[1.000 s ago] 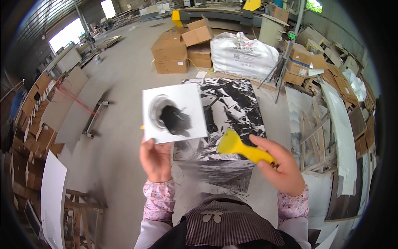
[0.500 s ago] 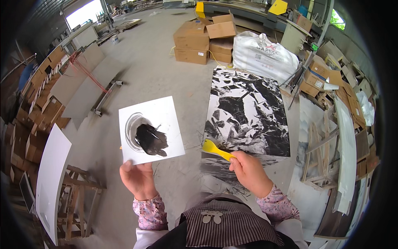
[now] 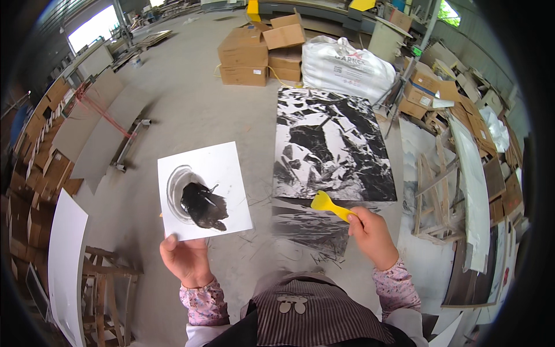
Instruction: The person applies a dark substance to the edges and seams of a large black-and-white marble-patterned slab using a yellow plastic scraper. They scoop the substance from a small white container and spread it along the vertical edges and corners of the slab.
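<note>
Left grip (image 3: 188, 258) holds a white board (image 3: 230, 165) smeared with black paste (image 3: 203, 207), left of the marbled slab (image 3: 334, 144). Right grip (image 3: 374, 238) holds a yellow scraper (image 3: 333, 206), blade (image 3: 319, 201) by the slab's near edge; contact I can't tell. Beyond: dark print (image 3: 351, 59) on white sack (image 3: 347, 80), label (image 3: 257, 72) on carton (image 3: 241, 76).

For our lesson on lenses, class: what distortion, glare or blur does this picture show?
Head view: black corners, the white panel at lower left bowed near the rim; head view: the upper-left opening washed out to white; head view: the yellow scraper fairly sharp, no obvious blur.
</note>
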Motion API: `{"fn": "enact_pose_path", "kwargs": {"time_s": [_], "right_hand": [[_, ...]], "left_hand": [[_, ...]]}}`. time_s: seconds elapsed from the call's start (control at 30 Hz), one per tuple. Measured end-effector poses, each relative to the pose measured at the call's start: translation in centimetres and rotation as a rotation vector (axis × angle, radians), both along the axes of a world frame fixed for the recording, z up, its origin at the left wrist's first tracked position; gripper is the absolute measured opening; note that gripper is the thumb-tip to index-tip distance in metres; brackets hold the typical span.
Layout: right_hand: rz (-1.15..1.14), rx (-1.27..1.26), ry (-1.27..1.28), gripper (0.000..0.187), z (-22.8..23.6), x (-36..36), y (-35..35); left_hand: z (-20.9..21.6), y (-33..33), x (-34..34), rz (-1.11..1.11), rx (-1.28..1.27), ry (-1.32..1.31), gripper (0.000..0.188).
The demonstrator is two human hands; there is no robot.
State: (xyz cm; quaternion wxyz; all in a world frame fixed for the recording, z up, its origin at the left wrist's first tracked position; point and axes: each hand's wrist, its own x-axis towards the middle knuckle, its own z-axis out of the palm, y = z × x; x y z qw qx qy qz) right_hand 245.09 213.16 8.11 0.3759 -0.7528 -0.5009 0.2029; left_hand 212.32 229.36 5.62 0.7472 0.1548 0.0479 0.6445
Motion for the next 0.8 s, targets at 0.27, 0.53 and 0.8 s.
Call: {"fn": "enact_pose_path", "kwargs": {"time_s": [0.27,0.53,0.8], "right_hand": [[-0.134,-0.016,0.041,0.016,-2.2,5.4,-5.9],[-0.149,0.056,0.128,0.017,-2.1,7.7,-9.6],[-0.132,0.096,0.133,0.017,-4.6,10.4,-7.7]], "left_hand": [[-1.2,-2.0,1.1,-0.009,-0.023,-0.050,0.061],[-0.7,-5.1,4.4,-0.079,-0.054,-0.047,0.059],[0.1,-8.0,7.8,-0.130,-0.073,-0.003,0.062]]}}
